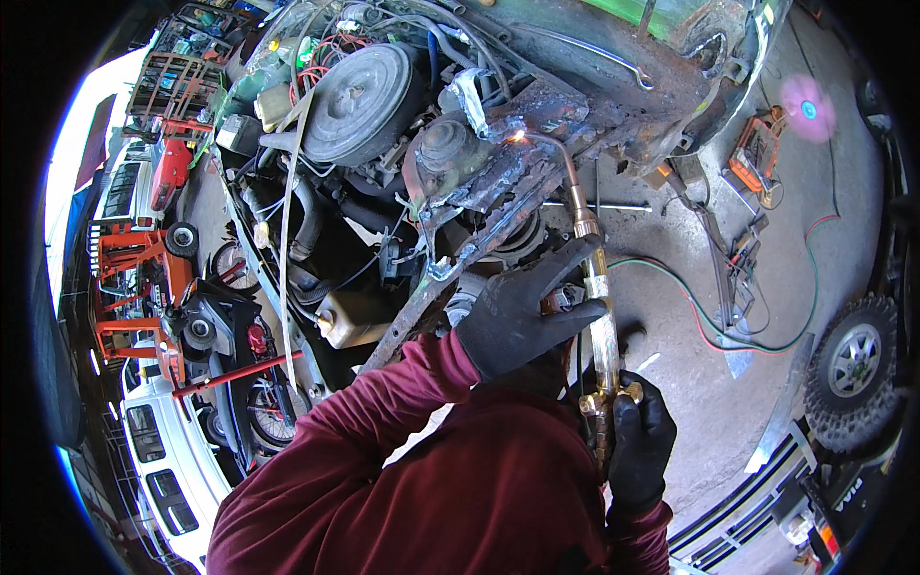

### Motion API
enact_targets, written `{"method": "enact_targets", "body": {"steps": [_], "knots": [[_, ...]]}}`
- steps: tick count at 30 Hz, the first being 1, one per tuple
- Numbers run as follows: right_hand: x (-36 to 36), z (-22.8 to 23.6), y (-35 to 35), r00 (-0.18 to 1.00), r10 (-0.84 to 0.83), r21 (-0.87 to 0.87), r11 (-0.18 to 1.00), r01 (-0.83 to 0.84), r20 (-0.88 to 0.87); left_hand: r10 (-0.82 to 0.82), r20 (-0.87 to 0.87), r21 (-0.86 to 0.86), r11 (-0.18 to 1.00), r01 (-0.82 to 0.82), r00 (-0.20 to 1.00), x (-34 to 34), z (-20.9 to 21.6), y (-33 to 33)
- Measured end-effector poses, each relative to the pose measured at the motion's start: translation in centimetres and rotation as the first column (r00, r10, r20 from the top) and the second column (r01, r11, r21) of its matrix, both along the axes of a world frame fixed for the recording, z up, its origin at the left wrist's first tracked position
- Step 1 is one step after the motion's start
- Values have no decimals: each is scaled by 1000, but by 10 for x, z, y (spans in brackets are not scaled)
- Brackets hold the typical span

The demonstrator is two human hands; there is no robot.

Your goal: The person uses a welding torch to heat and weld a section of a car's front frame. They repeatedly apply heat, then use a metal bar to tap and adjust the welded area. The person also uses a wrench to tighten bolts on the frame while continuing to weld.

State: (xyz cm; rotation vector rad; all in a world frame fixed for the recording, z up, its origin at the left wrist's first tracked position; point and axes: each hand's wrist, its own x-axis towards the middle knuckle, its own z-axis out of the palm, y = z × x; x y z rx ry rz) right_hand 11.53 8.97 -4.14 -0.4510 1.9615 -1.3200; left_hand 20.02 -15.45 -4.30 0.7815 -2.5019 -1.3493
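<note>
Both my hands, in black gloves, are on a brass gas torch [602, 335]. My left hand [522, 311] is closed about its upper handle, the index finger and thumb lying along and across it. Lower down, my right hand [642, 441] grips the torch's valve end, with fingers at a brass knob [630, 392]. The bent copper tip [561, 153] curves up and left. A small orange flame [519, 136] glows at its end, against the rusty, ragged metal panel [513, 182] of a vehicle's engine bay. The torch's lower end is partly hidden by my right hand.
A round black air cleaner [359, 101] sits left of the panel. A wrench [604, 48] rests on the bodywork. Red and green hoses [690, 297] trail over the floor at right, near an orange-framed device [757, 158] and a loose wheel [853, 359].
</note>
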Motion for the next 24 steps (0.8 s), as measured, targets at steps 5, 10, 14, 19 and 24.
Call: {"method": "enact_targets", "body": {"steps": [5, 10, 14, 19, 24], "knots": [[-2, 3, 1, 987, -31, 20, 999, 28, 155, -9, -41, 11, 1000, 9, 999, 0, -4, -1], [-2, 2, 2, 987, -23, 13, 1000, 21, 161, -16, 36, 32, 999, 15, 999, 0, 4, -1], [-1, 5, 0, 990, -36, 17, 999, 34, 133, -24, 144, 77, 997, 13, 989, 0, 8, -3], [4, 13, -1, 971, -110, 11, 994, 110, 214, -32, -28, -17, 999, 31, 999, 4, 6, 8], [3, 20, 14, 984, -127, -27, 991, 132, 122, 190, -257, 410, 909, -71, 948, 11, 19, 10]]}}
